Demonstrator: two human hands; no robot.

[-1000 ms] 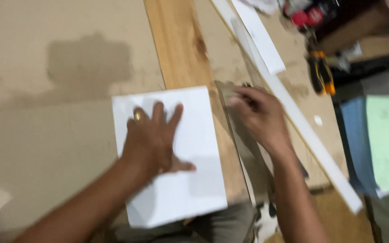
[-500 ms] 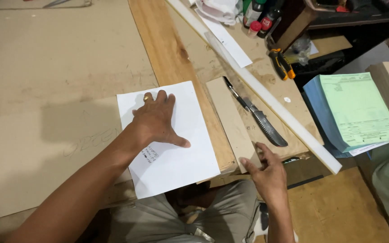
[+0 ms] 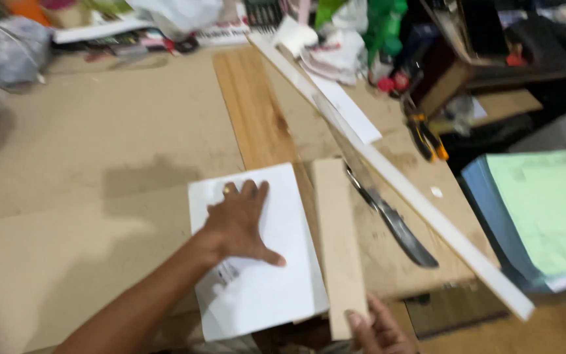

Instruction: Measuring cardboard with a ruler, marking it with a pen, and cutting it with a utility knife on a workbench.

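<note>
My left hand (image 3: 240, 221) lies flat, fingers spread, on a white sheet of paper (image 3: 263, 288) on the brown work surface. A ring shows on one finger. Just right of the paper lies a pale narrow wooden strip (image 3: 337, 229), running away from me. My right hand (image 3: 378, 331) is at the bottom edge of the head view, its thumb on the near end of that strip; its fingers are partly cut off. A large dark knife (image 3: 394, 226) lies on the board to the right of the strip, apart from both hands.
A long orange-brown plank (image 3: 253, 108) runs up the middle. A long white batten (image 3: 414, 196) crosses diagonally. Yellow-handled pliers (image 3: 427, 137) lie at the right, a stack of blue and green paper pads (image 3: 545, 216) further right. Clutter of bags and bottles lines the far edge.
The view has swung and pulled back. My right hand has stayed at the near end of the wooden strip, now lower in view. My left hand stays pressed on the paper.
</note>
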